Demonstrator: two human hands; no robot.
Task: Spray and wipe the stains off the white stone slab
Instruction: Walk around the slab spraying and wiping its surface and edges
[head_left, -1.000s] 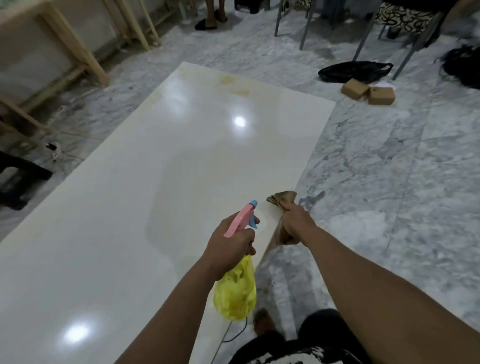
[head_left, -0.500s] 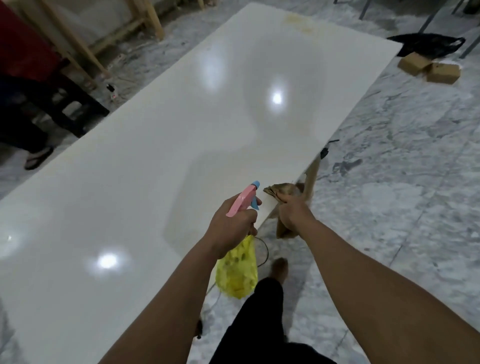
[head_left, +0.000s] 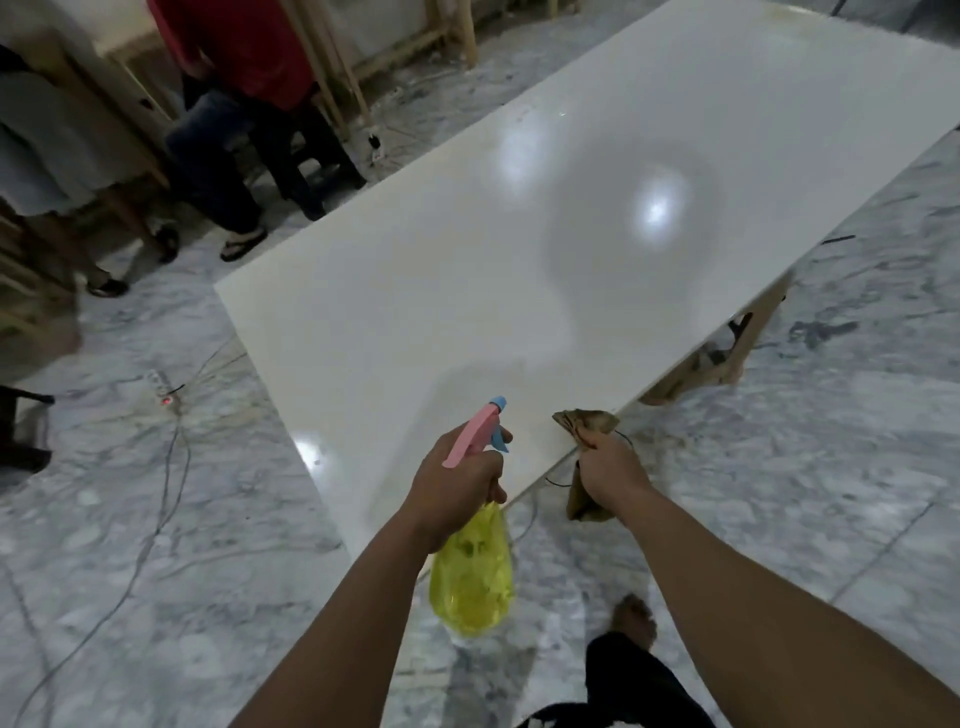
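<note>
The white stone slab (head_left: 519, 291) lies glossy on wooden trestles and fills the middle of the head view. Faint yellowish marks show at its far end near the top right. My left hand (head_left: 457, 486) grips a spray bottle (head_left: 475, 577) with a yellow body and a pink and blue trigger head, its nozzle aimed over the slab's near corner. My right hand (head_left: 610, 470) clutches a crumpled brown cloth (head_left: 584, 423) just beside the slab's near right edge, part of the cloth hanging below the hand.
Two people (head_left: 234, 104) stand at the upper left beside wooden frames (head_left: 332, 78). A power strip (head_left: 166, 392) and loose cables (head_left: 166, 483) lie on the marble floor at left. A wooden trestle leg (head_left: 743, 348) shows under the slab's right edge. My foot (head_left: 634, 621) is below.
The view has swung left and toward the slab's near end. The near corner and the standing people have come into sight. Both hands keep the same hold on bottle and cloth.
</note>
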